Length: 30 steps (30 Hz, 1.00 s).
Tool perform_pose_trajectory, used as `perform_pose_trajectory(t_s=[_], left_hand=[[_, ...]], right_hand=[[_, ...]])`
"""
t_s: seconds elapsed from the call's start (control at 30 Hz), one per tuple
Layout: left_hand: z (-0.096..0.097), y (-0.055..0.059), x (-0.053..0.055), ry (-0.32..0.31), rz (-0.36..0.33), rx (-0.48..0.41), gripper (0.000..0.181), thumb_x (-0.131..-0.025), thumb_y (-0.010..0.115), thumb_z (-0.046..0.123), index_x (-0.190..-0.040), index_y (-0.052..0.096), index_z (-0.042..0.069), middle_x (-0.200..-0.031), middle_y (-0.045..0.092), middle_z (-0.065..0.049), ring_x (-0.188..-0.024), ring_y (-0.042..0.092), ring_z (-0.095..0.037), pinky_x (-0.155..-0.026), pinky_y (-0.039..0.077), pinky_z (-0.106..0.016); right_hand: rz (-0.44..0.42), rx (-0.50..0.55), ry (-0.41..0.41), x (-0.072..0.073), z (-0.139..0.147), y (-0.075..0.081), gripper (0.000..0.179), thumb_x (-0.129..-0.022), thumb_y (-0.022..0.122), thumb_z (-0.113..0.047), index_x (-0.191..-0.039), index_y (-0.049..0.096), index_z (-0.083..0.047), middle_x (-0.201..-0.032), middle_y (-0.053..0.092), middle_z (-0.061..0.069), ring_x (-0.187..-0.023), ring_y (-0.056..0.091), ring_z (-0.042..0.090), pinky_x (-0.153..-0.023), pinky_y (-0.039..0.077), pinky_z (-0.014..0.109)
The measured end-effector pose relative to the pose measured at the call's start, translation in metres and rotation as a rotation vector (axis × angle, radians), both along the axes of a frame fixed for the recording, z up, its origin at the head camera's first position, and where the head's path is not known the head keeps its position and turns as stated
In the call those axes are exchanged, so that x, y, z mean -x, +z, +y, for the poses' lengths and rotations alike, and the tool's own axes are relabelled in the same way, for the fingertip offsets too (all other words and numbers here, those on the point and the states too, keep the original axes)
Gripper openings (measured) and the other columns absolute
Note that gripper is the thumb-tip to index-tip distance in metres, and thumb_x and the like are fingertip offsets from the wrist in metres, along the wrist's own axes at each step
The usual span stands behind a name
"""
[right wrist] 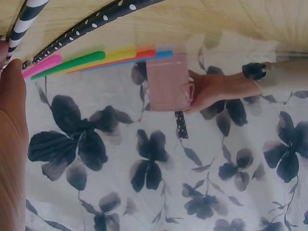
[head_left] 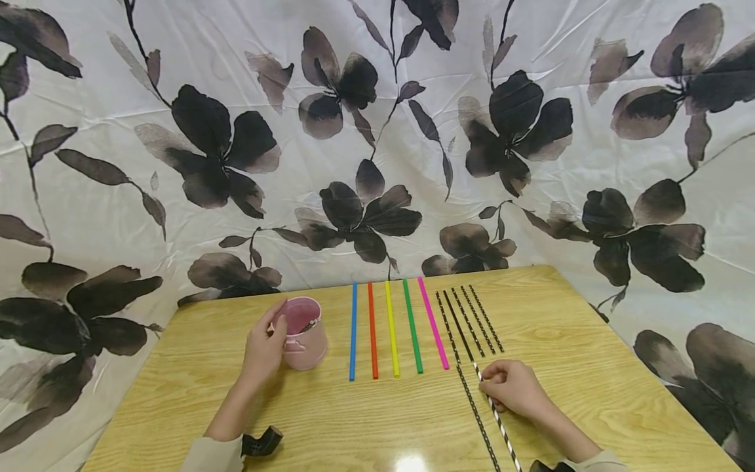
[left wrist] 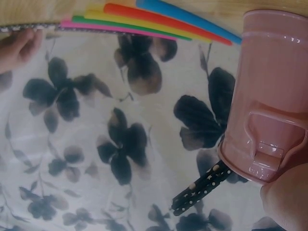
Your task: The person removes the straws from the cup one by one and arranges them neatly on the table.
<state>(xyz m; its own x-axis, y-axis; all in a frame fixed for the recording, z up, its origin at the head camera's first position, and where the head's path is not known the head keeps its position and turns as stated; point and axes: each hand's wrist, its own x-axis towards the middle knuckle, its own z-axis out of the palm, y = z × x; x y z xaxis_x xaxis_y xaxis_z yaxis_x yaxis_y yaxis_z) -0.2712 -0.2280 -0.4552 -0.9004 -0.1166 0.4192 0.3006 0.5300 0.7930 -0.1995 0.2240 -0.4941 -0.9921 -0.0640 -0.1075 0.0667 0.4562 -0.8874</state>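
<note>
My left hand (head_left: pixel 264 346) grips a pink metal pail (head_left: pixel 308 347) at its left side, thumb at the rim and fingers around the far side. A black straw with white dots (left wrist: pixel 202 188) pokes out past the pail's rim. With thumb and fingertips my right hand (head_left: pixel 518 388) pinches a black-and-white striped straw (head_left: pixel 503 429) near its upper part, low over the table. Left of it lies a black dotted straw (head_left: pixel 476 414), roughly parallel. Above these, several dark patterned straws (head_left: pixel 468 314) lie side by side.
Between the pail and the dark straws lie a blue straw (head_left: pixel 353 334), a red straw (head_left: pixel 373 334), a yellow straw (head_left: pixel 392 334), a green straw (head_left: pixel 413 328) and a pink straw (head_left: pixel 433 324), spaced apart. A floral cloth (head_left: pixel 354 157) hangs behind the wooden table (head_left: pixel 330 426).
</note>
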Motion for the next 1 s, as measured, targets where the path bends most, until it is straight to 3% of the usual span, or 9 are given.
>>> perform_pose_trajectory(t_s=[0.17, 0.27, 0.4, 0.5, 0.63, 0.7, 0.83, 0.93, 1.0], left_hand=[[0.001, 0.005, -0.003, -0.017, -0.004, -0.031, 0.037, -0.093, 0.044, 0.022, -0.129, 0.046, 0.017, -0.119, 0.052, -0.01, -0.081, 0.047, -0.017, -0.058, 0.039, -0.023], [0.005, 0.013, -0.009, -0.022, 0.008, -0.038, 0.037, -0.092, 0.044, 0.017, -0.128, 0.047, 0.012, -0.115, 0.054, -0.015, -0.077, 0.047, -0.02, -0.055, 0.038, -0.021], [0.009, 0.019, -0.013, -0.01, 0.015, -0.024, 0.036, -0.092, 0.044, 0.015, -0.128, 0.047, 0.011, -0.119, 0.052, -0.015, -0.088, 0.046, -0.019, -0.061, 0.037, -0.019], [0.005, 0.013, -0.008, -0.016, -0.003, -0.024, 0.036, -0.092, 0.044, 0.019, -0.128, 0.047, 0.014, -0.119, 0.052, -0.013, -0.085, 0.049, -0.019, -0.059, 0.039, -0.019], [-0.002, 0.002, 0.0, -0.024, -0.008, -0.025, 0.037, -0.092, 0.044, 0.024, -0.129, 0.046, 0.021, -0.121, 0.051, -0.007, -0.096, 0.05, -0.018, -0.066, 0.041, -0.021], [-0.003, -0.001, 0.002, -0.017, 0.0, -0.013, 0.036, -0.093, 0.043, 0.025, -0.129, 0.046, 0.022, -0.126, 0.048, -0.003, -0.109, 0.044, -0.015, -0.076, 0.039, -0.024], [-0.004, -0.003, 0.003, -0.002, 0.012, -0.007, 0.035, -0.093, 0.043, 0.027, -0.127, 0.048, 0.024, -0.125, 0.049, -0.001, -0.112, 0.043, -0.014, -0.079, 0.039, -0.028], [0.002, 0.006, -0.004, -0.01, 0.019, -0.02, 0.035, -0.093, 0.044, 0.021, -0.127, 0.049, 0.019, -0.124, 0.05, -0.006, -0.111, 0.043, -0.016, -0.08, 0.039, -0.031], [0.001, 0.005, -0.004, -0.025, 0.028, -0.027, 0.034, -0.092, 0.045, 0.019, -0.126, 0.049, 0.018, -0.123, 0.05, -0.007, -0.111, 0.043, -0.017, -0.079, 0.04, -0.03]], right_hand=[[0.0, 0.031, 0.01, 0.002, 0.003, 0.002, 0.028, -0.074, 0.069, -0.011, -0.095, 0.059, 0.005, -0.068, 0.06, 0.01, -0.051, 0.056, 0.021, -0.046, 0.048, 0.033], [0.015, 0.019, 0.018, 0.004, 0.005, 0.006, 0.028, -0.076, 0.068, -0.013, -0.096, 0.058, 0.004, -0.069, 0.061, 0.01, -0.05, 0.056, 0.022, -0.045, 0.047, 0.033], [0.057, -0.03, 0.029, 0.009, 0.002, 0.018, 0.025, -0.078, 0.066, -0.015, -0.096, 0.059, 0.001, -0.069, 0.061, 0.01, -0.047, 0.054, 0.023, -0.043, 0.045, 0.032], [0.087, -0.026, 0.048, 0.015, -0.008, 0.032, 0.024, -0.078, 0.066, -0.014, -0.097, 0.06, 0.001, -0.069, 0.06, 0.013, -0.046, 0.052, 0.025, -0.042, 0.043, 0.031], [0.121, 0.018, 0.096, 0.026, -0.03, 0.047, 0.021, -0.079, 0.065, -0.012, -0.097, 0.06, -0.001, -0.07, 0.059, 0.018, -0.05, 0.052, 0.036, -0.042, 0.041, 0.03], [0.146, 0.024, 0.12, 0.032, -0.044, 0.053, 0.017, -0.079, 0.065, -0.012, -0.094, 0.061, -0.004, -0.07, 0.059, 0.018, -0.054, 0.054, 0.039, -0.042, 0.042, 0.03], [0.181, 0.061, 0.174, 0.046, -0.073, 0.061, 0.015, -0.079, 0.065, -0.014, -0.092, 0.062, -0.008, -0.071, 0.06, 0.013, -0.055, 0.057, 0.033, -0.046, 0.046, 0.036], [0.182, 0.11, 0.231, 0.048, -0.097, 0.074, 0.016, -0.08, 0.064, -0.013, -0.094, 0.061, -0.006, -0.077, 0.06, 0.012, -0.058, 0.058, 0.024, -0.053, 0.049, 0.04], [0.185, 0.155, 0.273, 0.05, -0.113, 0.082, 0.017, -0.081, 0.063, -0.01, -0.095, 0.061, -0.003, -0.081, 0.059, 0.014, -0.062, 0.059, 0.024, -0.056, 0.05, 0.039]])
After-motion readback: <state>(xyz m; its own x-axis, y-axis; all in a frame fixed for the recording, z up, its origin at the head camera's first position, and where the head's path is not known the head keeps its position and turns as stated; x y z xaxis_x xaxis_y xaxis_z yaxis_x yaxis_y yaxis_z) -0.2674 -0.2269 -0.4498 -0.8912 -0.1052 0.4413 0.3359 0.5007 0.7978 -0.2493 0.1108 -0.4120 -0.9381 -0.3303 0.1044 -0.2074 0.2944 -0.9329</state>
